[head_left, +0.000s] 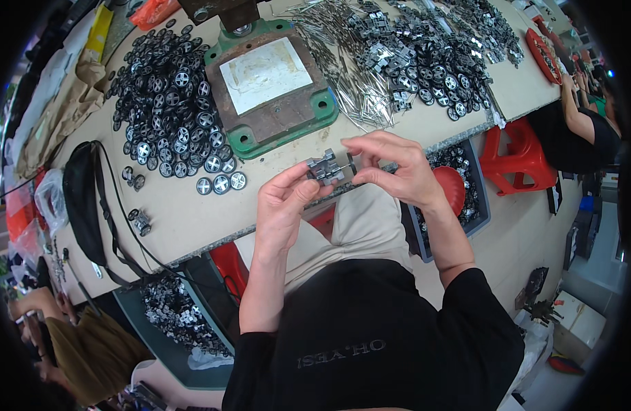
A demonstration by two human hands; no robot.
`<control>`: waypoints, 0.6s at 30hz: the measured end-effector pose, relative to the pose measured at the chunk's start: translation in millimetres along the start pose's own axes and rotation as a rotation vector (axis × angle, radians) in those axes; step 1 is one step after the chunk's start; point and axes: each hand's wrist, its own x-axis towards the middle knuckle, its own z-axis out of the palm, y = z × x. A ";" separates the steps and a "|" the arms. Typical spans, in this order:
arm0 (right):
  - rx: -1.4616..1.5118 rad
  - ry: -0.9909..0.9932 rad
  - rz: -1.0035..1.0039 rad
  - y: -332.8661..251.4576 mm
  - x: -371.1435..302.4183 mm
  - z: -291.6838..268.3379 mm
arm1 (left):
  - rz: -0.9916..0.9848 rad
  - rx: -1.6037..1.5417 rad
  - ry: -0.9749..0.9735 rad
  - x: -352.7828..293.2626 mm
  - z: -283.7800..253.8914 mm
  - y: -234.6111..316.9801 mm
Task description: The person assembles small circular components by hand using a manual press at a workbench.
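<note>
My left hand (284,204) pinches a small grey plastic chassis part (324,168) between thumb and fingers, above the table's front edge. Facing it from the right, my right hand (401,170) has its thumb and forefinger at the rim of a small black wheel (351,163), seen edge-on. A thin metal axle pin (341,167) runs between the wheel and the chassis part; how deep it sits in the part is too small to tell.
Beyond my hands stands a green-based press (274,133). Black wheels with silver spokes (182,137) are heaped left of it, metal pins (367,103) and grey chassis parts (411,41) right. Bins (481,222) (223,377) flank me. A red stool (521,161) and other people are nearby.
</note>
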 end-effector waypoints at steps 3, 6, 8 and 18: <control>-0.030 -0.024 -0.112 12.5 1.5 0.2 | 0.012 0.028 0.008 0.0 -1.3 -2.3; 0.016 -0.025 0.044 14.7 -1.7 5.8 | 0.027 0.123 0.040 1.3 -1.0 -3.8; 0.061 -0.012 0.199 14.0 -3.7 10.9 | 0.045 0.097 0.044 2.3 -2.2 -5.7; 0.150 0.077 0.157 6.5 2.0 26.1 | -0.053 0.133 -0.059 2.5 -1.7 13.3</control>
